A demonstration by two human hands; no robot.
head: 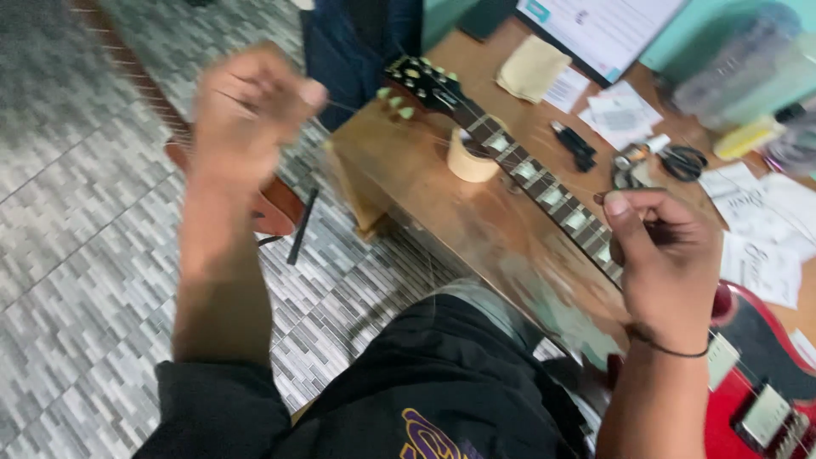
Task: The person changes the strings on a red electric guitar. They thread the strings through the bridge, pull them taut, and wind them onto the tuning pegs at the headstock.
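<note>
left grip: the left hand [251, 106] is raised and blurred at the left, fingers curled into a tight pinch; a thin guitar string [357, 109] seems to run from it toward the headstock, faint in the blur.
right grip: the right hand [667, 251] sits over the neck, thumb and forefinger narrowed to a pinch; whether it holds the same string cannot be told.
thing in hand: the red electric guitar [756, 340] lies across the desk [408, 170], body near right, headstock [421, 85] far, neck resting on a roll of tape [470, 157].
risk, string: pulled hard and at an angle, the string could likely kink or snap and whip back at the hands.
risk, guitar: the neck rests only on the roll, so a strong tug could slide it off and knock the headstock on the desk.
risk, clutter: scissors [684, 160] and loose papers [752, 229] lie just beside the right hand and could be swept off.
count: one guitar, one tape roll, one yellow cloth [531, 68], one pair of scissors, several papers.
floor: one dark stick [302, 225] lies on the tiles at the left.
</note>
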